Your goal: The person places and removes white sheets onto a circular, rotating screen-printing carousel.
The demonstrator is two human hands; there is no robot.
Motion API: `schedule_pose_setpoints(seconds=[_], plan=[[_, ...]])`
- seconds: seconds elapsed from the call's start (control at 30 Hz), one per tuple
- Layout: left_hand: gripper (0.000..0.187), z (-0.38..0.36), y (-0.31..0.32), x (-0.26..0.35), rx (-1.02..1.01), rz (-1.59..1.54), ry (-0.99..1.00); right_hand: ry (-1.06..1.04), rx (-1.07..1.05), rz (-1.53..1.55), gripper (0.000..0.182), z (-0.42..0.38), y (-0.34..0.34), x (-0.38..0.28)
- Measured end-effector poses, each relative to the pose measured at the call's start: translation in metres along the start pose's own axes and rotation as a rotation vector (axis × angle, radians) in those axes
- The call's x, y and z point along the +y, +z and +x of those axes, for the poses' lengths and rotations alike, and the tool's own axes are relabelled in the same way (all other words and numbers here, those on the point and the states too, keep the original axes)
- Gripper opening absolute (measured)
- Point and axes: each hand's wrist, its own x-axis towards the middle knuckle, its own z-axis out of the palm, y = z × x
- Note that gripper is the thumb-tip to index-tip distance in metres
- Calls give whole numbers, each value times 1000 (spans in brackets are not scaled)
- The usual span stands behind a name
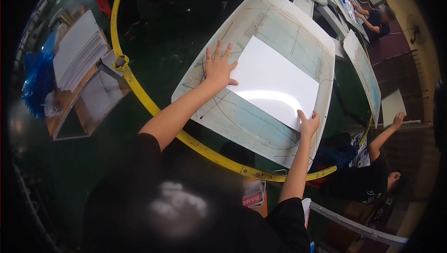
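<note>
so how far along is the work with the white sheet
Already done, by the look of it: the white sheet lies flat on the pale, marked board. In hand: the left hand is spread at its left edge, the right hand at its lower right corner. Left: neither hand is clear of it; whether its placement is final, I can't tell.

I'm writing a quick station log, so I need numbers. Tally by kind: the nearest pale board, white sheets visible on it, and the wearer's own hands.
Pale board: 1
White sheet visible on it: 1
Wearer's hands, left hand and right hand: 2
Total: 4
</note>
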Motion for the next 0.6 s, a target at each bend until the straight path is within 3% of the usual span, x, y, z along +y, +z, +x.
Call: schedule_pose_setpoints(seconds=[0.07,0.17,0.2,0.27,0.33,0.37,0.4,0.43,0.5,0.57,0.6], plan=[[71,2,-3,3,-10,68,19,-7,-5,-41,73,-3,-1,-7],[68,7,-10,12,-60,203,35,-378,284,-585,62,-22,-9,-40],[63,9,-14,19,-86,276,38,-458,270,-610,46,-23,-15,-48],[60,13,-11,31,-87,457,20,-262,-50,-392,36,-13,-3,-23],[63,23,8,47,-23,668,-14,-261,-209,-201,34,-19,-16,-37],[61,25,10,51,-1,633,1,-222,-242,-161,35,-21,-25,-40],[59,25,12,50,21,594,12,-100,-413,-169,50,-18,-33,-38],[57,22,8,48,47,552,16,-279,-335,-237,54,-32,-49,-44],[53,-14,-4,33,211,306,214,-636,-175,-379,63,-68,-76,-65],[55,-72,-19,11,348,-76,505,-747,-235,-366,68,-120,-127,-83],[56,-105,-21,-4,408,-263,609,-620,-327,-238,59,-153,-148,-77]])
